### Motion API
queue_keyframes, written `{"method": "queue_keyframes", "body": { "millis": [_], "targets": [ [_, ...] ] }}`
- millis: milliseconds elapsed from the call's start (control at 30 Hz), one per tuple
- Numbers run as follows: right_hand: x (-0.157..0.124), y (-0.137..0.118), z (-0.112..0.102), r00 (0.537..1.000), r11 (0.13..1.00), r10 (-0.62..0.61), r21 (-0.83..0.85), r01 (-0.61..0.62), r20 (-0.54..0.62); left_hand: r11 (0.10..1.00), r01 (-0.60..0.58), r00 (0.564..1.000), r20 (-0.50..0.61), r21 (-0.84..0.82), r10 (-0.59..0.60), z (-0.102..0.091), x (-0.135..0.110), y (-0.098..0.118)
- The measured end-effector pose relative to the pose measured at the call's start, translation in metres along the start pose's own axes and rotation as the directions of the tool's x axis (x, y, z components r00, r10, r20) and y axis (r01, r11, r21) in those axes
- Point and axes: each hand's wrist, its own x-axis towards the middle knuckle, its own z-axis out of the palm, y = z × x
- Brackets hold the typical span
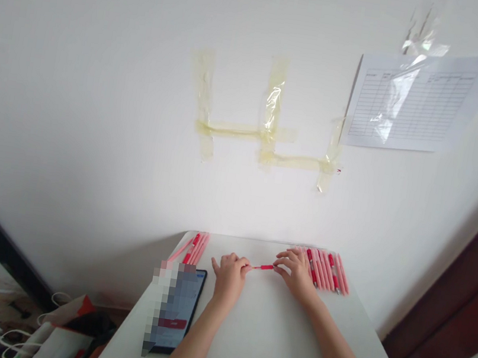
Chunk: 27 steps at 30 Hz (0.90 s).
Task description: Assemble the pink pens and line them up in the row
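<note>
A slim pen [267, 267] with a red grip lies level between my two hands, above or on the white table [264, 338]. My left hand [231, 275] pinches its left end between thumb and fingers. The fingertips of my right hand [298, 273] close on the red right end. Just beyond my right hand is a row of pink and red pens [326, 271], side by side and partly hidden by that hand. A smaller group of pink and red pens [197, 249] lies at the table's far left corner.
A phone [183, 308] with its screen lit lies left of my left forearm, partly blurred out. The table's far edge meets a white wall with yellowed tape [237, 131] and a taped printed sheet [405, 102]. White cables [17, 343] and boxes sit on the floor at left.
</note>
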Motion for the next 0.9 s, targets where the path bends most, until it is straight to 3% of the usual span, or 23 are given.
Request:
{"method": "queue_keyframes", "body": {
  "millis": [333,600,900],
  "targets": [
    [0.0013,0.0022,0.0033,1.000,1.000,-0.003,0.029,0.003,-0.020,1.000,0.012,1.000,-0.015,-0.014,-0.012,0.0014,0.0006,-0.0010],
    [0.0012,-0.0020,-0.0034,1.000,0.987,0.015,0.158,-0.016,0.004,1.000,0.013,1.000,-0.013,-0.018,-0.013,0.0008,0.0005,-0.0007],
    [0.0021,-0.0009,-0.0010,1.000,0.994,0.015,0.111,-0.018,0.028,1.000,0.014,1.000,-0.009,-0.018,-0.014,0.0009,-0.0003,-0.0006]
  ]
}}
